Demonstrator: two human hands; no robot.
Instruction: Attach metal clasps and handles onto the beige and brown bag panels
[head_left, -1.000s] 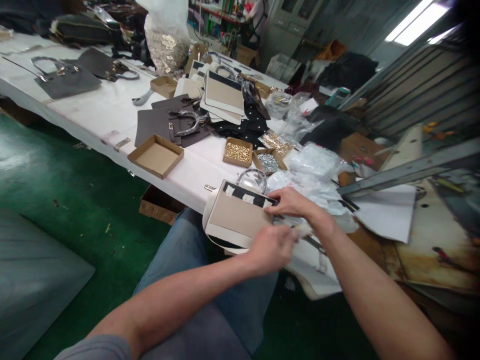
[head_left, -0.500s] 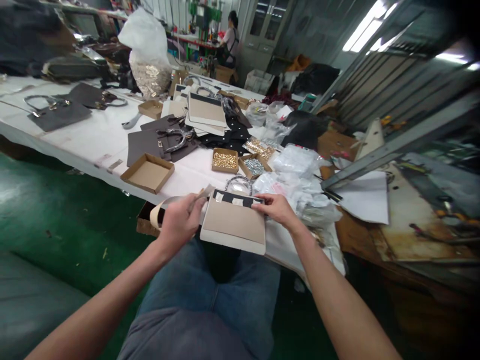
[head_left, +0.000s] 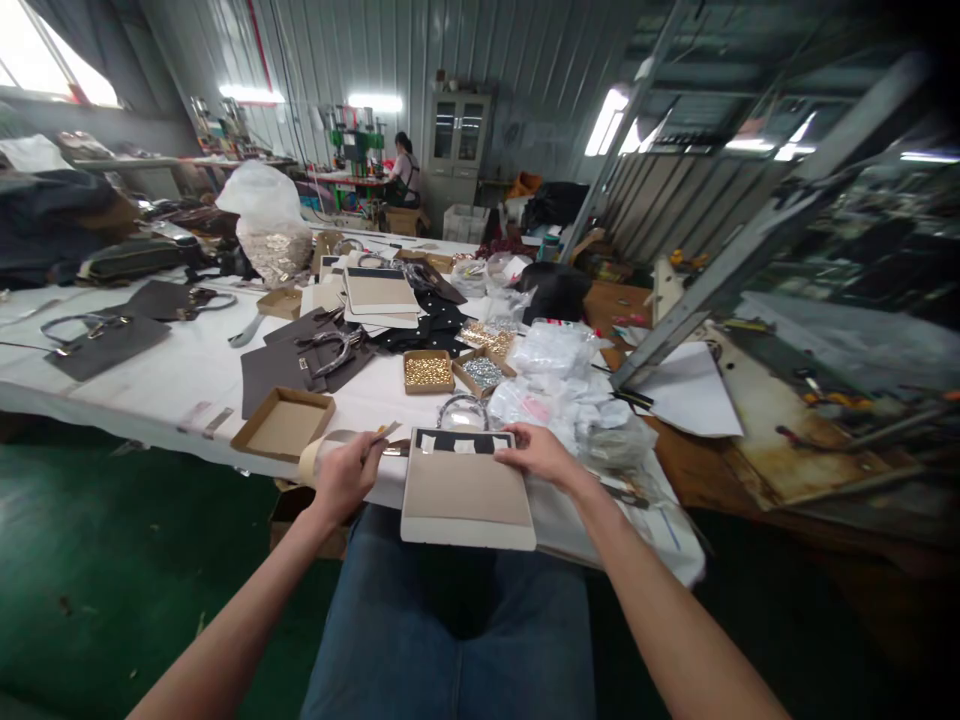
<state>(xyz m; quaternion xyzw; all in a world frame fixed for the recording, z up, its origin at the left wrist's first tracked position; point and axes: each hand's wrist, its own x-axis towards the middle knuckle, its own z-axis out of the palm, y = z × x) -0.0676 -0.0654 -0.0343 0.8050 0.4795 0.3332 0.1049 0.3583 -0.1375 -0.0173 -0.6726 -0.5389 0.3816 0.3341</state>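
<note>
My left hand [head_left: 346, 478] is closed on a pale roll of tape [head_left: 308, 458], with a strip standing out past the fingertips, left of the panel. A flat beige bag panel [head_left: 466, 490] lies at the table's front edge, partly over my lap. Along its top runs a dark band [head_left: 445, 440] with several light tape pieces stuck on it. My right hand [head_left: 538, 455] grips the panel's upper right corner, thumb on top and fingers partly hidden. Behind the panel's top edge a wrapped round handle [head_left: 463, 408] shows.
An open cardboard tray [head_left: 283, 422] sits left. Small boxes hold gold studs [head_left: 428, 371] and silver studs [head_left: 482, 372]. Grey bag pieces [head_left: 279, 370] and stacked panels [head_left: 382, 290] lie behind. Plastic bags [head_left: 551, 375] crowd the right, beside a metal post [head_left: 675, 300]. A person [head_left: 405, 170] sits far back.
The view has tilted up. My left hand with the tape has moved left, away from the panel's edge. My right hand stays on the panel's upper right corner.
</note>
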